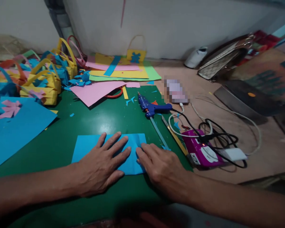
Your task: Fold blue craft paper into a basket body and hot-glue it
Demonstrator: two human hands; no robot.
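A blue sheet of paper [134, 164] lies on the green mat, with a faint crease near its right end. My left hand [102, 164] rests flat on the paper, its fingers spread and pointing away from me. At the right end of the same sheet, my right hand [161, 164] has its fingers bent and pressed together on the edge. The right thumb is mostly hidden. A blue glue gun [154, 108] with a glue stick in it lies beyond the right hand.
Yellow and blue paper baskets [41, 88] crowd the back left, above a large blue sheet [21, 126]. Coloured sheets [123, 74] and red-handled scissors [115, 94] lie behind. On the right are a purple extension socket [201, 152], tangled cables [223, 139] and a phone [177, 91].
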